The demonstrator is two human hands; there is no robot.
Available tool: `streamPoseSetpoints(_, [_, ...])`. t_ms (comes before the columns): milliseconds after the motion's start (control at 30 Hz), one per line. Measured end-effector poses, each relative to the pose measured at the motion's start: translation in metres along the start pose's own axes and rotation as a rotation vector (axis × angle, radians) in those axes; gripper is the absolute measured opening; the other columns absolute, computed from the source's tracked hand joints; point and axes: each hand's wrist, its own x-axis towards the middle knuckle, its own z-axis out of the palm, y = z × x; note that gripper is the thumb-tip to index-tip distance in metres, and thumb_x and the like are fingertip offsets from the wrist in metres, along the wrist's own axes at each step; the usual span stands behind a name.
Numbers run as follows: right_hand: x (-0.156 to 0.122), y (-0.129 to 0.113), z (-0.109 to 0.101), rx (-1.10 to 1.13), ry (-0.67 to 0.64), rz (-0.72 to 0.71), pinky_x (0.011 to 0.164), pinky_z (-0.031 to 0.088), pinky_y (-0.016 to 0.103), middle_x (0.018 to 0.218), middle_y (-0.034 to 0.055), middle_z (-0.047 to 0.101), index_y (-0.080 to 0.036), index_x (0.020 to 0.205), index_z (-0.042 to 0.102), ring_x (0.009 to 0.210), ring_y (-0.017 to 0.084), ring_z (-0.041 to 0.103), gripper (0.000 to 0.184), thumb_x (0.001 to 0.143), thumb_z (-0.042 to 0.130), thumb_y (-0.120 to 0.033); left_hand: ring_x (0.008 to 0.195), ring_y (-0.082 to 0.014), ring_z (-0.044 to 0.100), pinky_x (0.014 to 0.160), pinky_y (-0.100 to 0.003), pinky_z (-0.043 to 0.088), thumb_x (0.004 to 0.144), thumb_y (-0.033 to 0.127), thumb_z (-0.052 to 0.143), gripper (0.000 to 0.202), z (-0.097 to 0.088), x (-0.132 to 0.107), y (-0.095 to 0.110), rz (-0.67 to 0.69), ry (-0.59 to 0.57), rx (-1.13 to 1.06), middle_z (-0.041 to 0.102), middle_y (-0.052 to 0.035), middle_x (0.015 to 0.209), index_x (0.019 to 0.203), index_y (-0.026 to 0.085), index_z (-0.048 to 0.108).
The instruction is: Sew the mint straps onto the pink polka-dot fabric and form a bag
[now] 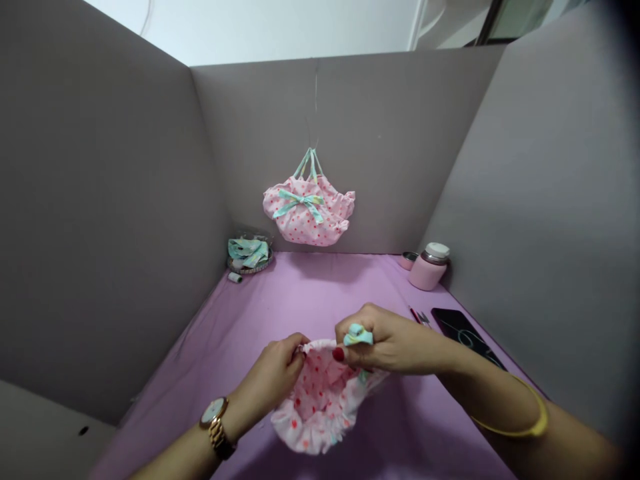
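Note:
A gathered pink cloth piece with red polka dots (320,400) hangs between my hands above the table, its ruffled opening facing me. My left hand (283,367) pinches its gathered rim at the upper left, thumb and fingers closed. At the upper right of the rim, my right hand (373,340) is closed in a fist. A mint-green cloth strip (358,335) pokes out of that fist in a loop. My right fingertips are mostly hidden, so whether they also grip the pink rim is unclear.
A similar pink dotted piece with a mint bow (310,210) hangs at the back wall. Mint cloth in a basket (250,257) and a thread spool (235,277) sit far left. A pink jar (429,267), small scissors (424,319) and a phone (465,333) lie right. Grey panels enclose the table.

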Motion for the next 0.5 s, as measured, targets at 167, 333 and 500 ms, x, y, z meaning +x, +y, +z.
streamPoseSetpoints(167, [0.004,0.002,-0.004,0.116,0.073,0.046,0.046,0.03,0.018,0.054,-0.0046,0.043,-0.014,0.062,0.049,0.049,0.006,0.036,0.037,0.08,0.054,-0.045,0.077,-0.019,0.059,0.066,-0.031,0.044,0.082,0.028,0.046,0.027,-0.014,-0.003,0.0,-0.007,0.044,-0.047,0.063,-0.0076,0.098,0.107,0.019,0.053])
streamPoseSetpoints(333, [0.016,-0.003,-0.004,0.17,0.166,0.058,0.043,0.027,0.019,0.055,-0.0043,0.045,-0.013,0.067,0.053,0.045,0.005,0.032,0.038,0.081,0.051,-0.048,0.098,-0.021,0.054,0.08,-0.033,0.043,0.082,0.037,0.05,0.037,-0.029,0.005,0.036,0.144,0.021,-0.352,0.057,-0.0064,0.113,0.117,0.023,0.048])
streamPoseSetpoints(500, [0.02,-0.015,-0.007,0.226,0.305,0.031,0.05,0.035,0.02,0.062,-0.0037,0.049,-0.016,0.08,0.051,0.053,0.008,0.045,0.032,0.077,0.057,-0.047,0.068,-0.0141,0.053,0.069,-0.028,0.04,0.082,0.035,0.051,0.023,-0.032,0.025,0.06,0.084,-0.121,-0.764,0.06,-0.0013,0.07,0.081,0.014,0.06])
